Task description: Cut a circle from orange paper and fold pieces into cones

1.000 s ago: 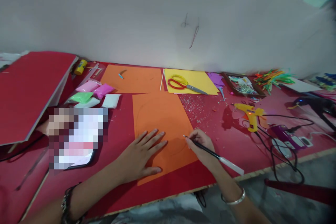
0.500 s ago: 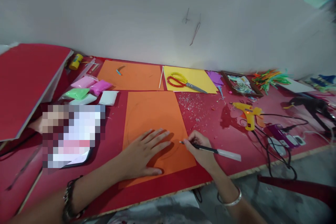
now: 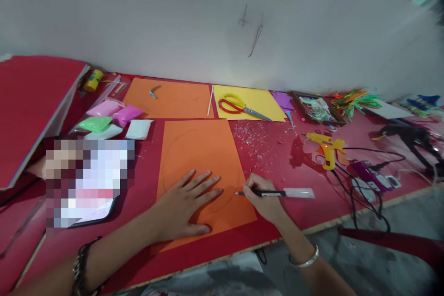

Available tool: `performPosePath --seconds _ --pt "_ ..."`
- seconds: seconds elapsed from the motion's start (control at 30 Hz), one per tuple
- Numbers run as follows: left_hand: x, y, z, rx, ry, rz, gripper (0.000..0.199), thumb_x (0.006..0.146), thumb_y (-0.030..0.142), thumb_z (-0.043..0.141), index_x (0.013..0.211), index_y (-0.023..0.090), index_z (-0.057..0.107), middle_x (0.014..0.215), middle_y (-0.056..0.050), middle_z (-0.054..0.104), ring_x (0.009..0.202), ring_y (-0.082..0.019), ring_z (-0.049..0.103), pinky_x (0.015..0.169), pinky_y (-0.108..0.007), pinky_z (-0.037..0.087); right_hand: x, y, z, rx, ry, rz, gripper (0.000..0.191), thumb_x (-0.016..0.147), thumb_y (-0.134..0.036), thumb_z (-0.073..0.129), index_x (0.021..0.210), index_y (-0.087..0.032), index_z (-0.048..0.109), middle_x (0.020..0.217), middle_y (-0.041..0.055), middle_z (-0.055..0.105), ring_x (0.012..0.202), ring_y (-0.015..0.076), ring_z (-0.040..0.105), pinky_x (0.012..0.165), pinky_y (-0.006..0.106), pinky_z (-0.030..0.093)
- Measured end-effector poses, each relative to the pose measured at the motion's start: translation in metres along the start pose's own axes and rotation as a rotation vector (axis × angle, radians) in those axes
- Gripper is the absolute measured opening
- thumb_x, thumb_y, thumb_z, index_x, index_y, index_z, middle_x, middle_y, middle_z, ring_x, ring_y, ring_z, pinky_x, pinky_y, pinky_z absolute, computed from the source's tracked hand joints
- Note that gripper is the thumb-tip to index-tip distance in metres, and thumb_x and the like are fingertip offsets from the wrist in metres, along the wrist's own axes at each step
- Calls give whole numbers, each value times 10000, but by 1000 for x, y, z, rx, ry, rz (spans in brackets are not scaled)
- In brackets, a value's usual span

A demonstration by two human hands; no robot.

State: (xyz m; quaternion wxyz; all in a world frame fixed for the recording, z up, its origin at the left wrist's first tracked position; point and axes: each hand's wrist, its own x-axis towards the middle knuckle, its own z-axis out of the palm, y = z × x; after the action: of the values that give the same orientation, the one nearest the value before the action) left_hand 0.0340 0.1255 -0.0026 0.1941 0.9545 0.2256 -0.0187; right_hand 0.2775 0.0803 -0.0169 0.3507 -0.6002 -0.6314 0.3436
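My spread, empty left hand point(image 3: 189, 204) lies on the rectangular orange paper sheet point(image 3: 201, 148), lengthwise before me, while my curled right hand point(image 3: 261, 200) pinches the slim black-and-clear plastic pen point(image 3: 275, 193) crosswise, tip inside the sheet's right edge.

Ahead of the right hand point(image 3: 262, 196), there's a lane over the red table point(image 3: 277, 159), tiny scraps point(image 3: 250, 133) littering it, up to the scissors point(image 3: 247, 109)! Farther right, the glue gun point(image 3: 328, 151) and its cord point(image 3: 378, 150) bar the way; left of the left hand point(image 3: 189, 203), it's the phone point(image 3: 100, 178).
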Motion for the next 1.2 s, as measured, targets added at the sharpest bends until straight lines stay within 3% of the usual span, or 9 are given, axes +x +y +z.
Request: performPosePath --seconds 0.33,0.77,0.9,1.03,1.13,1.2 --pt "0 0 1 7 -10 -2 697 807 652 267 1391 305 112 1474 -14 89 1342 -248 80 1067 -476 39 17 3 -9 -45 26 11 255 768 -224 484 559 -202 338 499 -62 338 469 86 328 451 212 249" --pt "-3 -1 -4 -3 -14 2 684 800 622 348 1381 299 183 1474 -27 130 1337 -258 112 1066 -482 73 94 12 -17 108 122 -15 239 763 -263 483 574 -213 346 421 -87 382 390 82 401 432 200 307" --pt "-9 -1 -9 -12 26 11 662 756 638 421 1319 298 340 1431 -25 284 1301 -260 238 1073 -463 99 88 5 -18 154 129 -10 221 782 -276 468 587 -204 393 444 -70 437 398 77 399 424 195 306" --pt "-7 0 -12 51 124 -90 635 776 649 369 1205 196 493 1379 -103 367 1257 -290 311 1049 -449 189 65 -4 -12 197 2 2 155 780 -291 499 662 -190 505 537 -42 506 443 79 427 437 198 322" --pt "2 1 -9 89 168 -100 671 794 648 322 1309 221 374 1433 -98 263 1299 -300 220 1054 -481 131 51 -6 -3 150 -66 -23 153 739 -289 572 643 -187 512 565 -37 494 502 87 435 474 205 328" --pt "8 3 -7 73 132 -66 714 778 673 310 1366 272 255 1460 -71 194 1323 -298 145 1054 -509 81 46 -4 1 133 -53 -25 187 741 -295 570 619 -191 473 549 -46 454 498 86 405 469 205 310"
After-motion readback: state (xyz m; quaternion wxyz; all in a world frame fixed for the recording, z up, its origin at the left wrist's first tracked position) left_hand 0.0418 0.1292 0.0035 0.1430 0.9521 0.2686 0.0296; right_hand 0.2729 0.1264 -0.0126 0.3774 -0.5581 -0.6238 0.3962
